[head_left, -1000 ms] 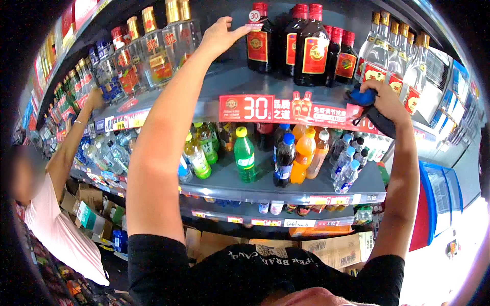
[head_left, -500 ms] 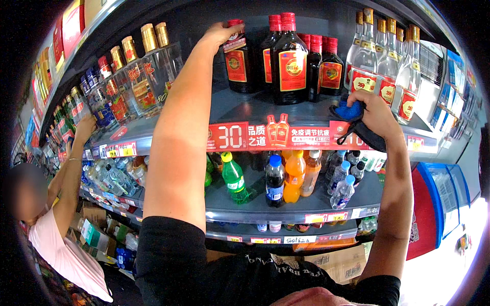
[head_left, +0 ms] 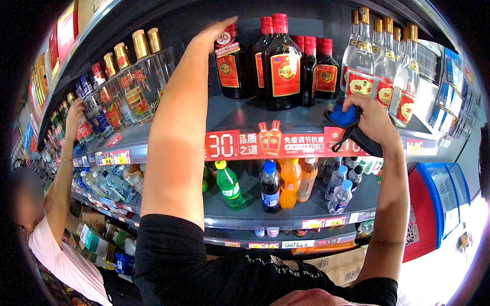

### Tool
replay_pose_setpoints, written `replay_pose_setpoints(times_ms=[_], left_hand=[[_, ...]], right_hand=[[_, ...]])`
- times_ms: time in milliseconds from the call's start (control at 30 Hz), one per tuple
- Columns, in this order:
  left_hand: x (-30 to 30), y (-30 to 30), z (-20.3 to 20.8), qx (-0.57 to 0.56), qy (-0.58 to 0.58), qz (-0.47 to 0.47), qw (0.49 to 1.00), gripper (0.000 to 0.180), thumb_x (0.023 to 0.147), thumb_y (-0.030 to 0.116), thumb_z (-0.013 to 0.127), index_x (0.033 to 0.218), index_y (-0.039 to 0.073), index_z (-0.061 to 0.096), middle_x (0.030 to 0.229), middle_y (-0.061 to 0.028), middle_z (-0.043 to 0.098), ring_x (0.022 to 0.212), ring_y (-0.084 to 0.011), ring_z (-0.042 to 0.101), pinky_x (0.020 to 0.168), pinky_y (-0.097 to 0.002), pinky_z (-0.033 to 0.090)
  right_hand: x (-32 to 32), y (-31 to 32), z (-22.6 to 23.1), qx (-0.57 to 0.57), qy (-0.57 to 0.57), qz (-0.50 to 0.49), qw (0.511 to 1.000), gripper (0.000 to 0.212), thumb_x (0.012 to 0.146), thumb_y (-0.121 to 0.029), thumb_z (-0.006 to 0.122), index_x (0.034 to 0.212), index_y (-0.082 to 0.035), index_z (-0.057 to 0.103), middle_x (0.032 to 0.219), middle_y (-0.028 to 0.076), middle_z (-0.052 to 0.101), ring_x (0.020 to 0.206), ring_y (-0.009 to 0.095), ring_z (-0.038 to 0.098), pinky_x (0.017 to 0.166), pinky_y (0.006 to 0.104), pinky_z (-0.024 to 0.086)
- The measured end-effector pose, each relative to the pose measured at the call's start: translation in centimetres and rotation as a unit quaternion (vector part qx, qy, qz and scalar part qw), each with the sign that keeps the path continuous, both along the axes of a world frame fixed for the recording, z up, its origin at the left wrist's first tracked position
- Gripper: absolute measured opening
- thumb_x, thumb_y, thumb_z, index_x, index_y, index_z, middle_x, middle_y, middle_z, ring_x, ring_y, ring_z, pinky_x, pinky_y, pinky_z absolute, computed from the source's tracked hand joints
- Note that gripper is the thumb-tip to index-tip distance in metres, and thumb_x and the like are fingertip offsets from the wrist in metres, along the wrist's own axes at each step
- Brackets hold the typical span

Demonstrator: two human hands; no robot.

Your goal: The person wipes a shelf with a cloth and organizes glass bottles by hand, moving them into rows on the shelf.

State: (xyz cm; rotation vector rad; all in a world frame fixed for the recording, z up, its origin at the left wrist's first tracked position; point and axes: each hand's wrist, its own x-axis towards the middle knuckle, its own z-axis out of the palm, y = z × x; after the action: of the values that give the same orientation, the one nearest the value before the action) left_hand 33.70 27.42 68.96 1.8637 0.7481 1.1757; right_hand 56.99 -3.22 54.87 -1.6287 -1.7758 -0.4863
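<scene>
At the top shelf, my left hand point(head_left: 210, 39) is beside the neck of a dark bottle point(head_left: 227, 71) with a red cap and red-and-yellow label. One finger stretches out over the cap; the other fingers are mostly hidden. A round-topped red tag point(head_left: 224, 39) hangs about this bottle's neck. My right hand point(head_left: 375, 120) is closed on a blue-and-black cloth point(head_left: 343, 116) with a dark loop, held before the shelf edge. More dark bottles point(head_left: 285, 74) with red caps stand between my hands, and clear bottles point(head_left: 361, 64) with gold caps stand beyond my right hand.
Tall clear bottles point(head_left: 133, 92) stand left of my arm. A red price strip point(head_left: 275, 142) runs along the shelf edge. Below are soft drink bottles point(head_left: 290, 183) and cardboard boxes point(head_left: 339, 266). At left, a person in a pink top point(head_left: 66, 260) reaches to the shelf. A red-and-blue cabinet point(head_left: 434, 204) stands at right.
My left hand has slid from the cap to beside the neck, one finger now straight. The view has shifted slightly. The other person's hand has moved up among the bottles.
</scene>
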Motion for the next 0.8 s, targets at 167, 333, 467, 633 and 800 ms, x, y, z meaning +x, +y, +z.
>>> replay_pose_setpoints(times_ms=[167,333,467,633,800], left_hand=[[-0.3,-0.7,-0.1,0.051,0.026,-0.009,0.998,0.03,0.076,0.037,0.065,0.086,0.01,0.058,0.068,-0.0014,0.06,0.059,-0.0131,0.058,0.058,-0.0301,0.049],[0.1,3.7,0.0,0.174,0.068,0.127,0.974,0.025,0.076,0.03,0.066,0.085,0.008,0.058,0.072,-0.0017,0.059,0.066,-0.0128,0.057,0.059,-0.0303,0.047],[0.5,3.5,0.0,0.152,0.074,0.089,0.982,0.027,0.076,0.029,0.067,0.089,0.007,0.056,0.075,-0.0027,0.059,0.067,-0.0135,0.056,0.059,-0.0301,0.046],[1.6,0.8,-1.5,0.135,-0.048,0.099,0.985,0.035,0.076,0.029,0.067,0.098,0.006,0.051,0.072,-0.004,0.057,0.064,-0.0142,0.056,0.062,-0.0315,0.049],[0.6,0.5,-1.1,0.083,-0.034,0.012,0.996,0.036,0.077,0.026,0.068,0.101,0.008,0.049,0.071,-0.0035,0.054,0.063,-0.0139,0.056,0.059,-0.0308,0.05]], right_hand=[[0.0,-0.3,0.1,-0.003,-0.001,-0.001,1.0,0.026,0.066,0.004,0.046,0.086,-0.006,0.06,0.09,0.013,0.061,0.087,0.033,0.058,0.075,0.0373,0.045],[-0.1,0.1,0.0,0.007,-0.011,0.02,1.0,0.023,0.067,0.004,0.048,0.085,-0.006,0.06,0.089,0.013,0.061,0.087,0.032,0.058,0.074,0.0373,0.045],[0.1,0.1,0.0,0.006,-0.015,0.019,1.0,0.022,0.067,0.003,0.049,0.085,-0.006,0.059,0.089,0.013,0.061,0.087,0.032,0.058,0.074,0.0371,0.045],[0.5,0.0,-0.1,0.002,0.0,0.021,1.0,0.022,0.067,0.003,0.05,0.085,-0.006,0.059,0.089,0.013,0.061,0.087,0.033,0.058,0.074,0.0371,0.045],[0.3,-0.1,0.1,0.0,0.0,0.024,1.0,0.021,0.068,0.001,0.05,0.086,-0.006,0.059,0.089,0.013,0.061,0.087,0.032,0.058,0.074,0.0367,0.045]])
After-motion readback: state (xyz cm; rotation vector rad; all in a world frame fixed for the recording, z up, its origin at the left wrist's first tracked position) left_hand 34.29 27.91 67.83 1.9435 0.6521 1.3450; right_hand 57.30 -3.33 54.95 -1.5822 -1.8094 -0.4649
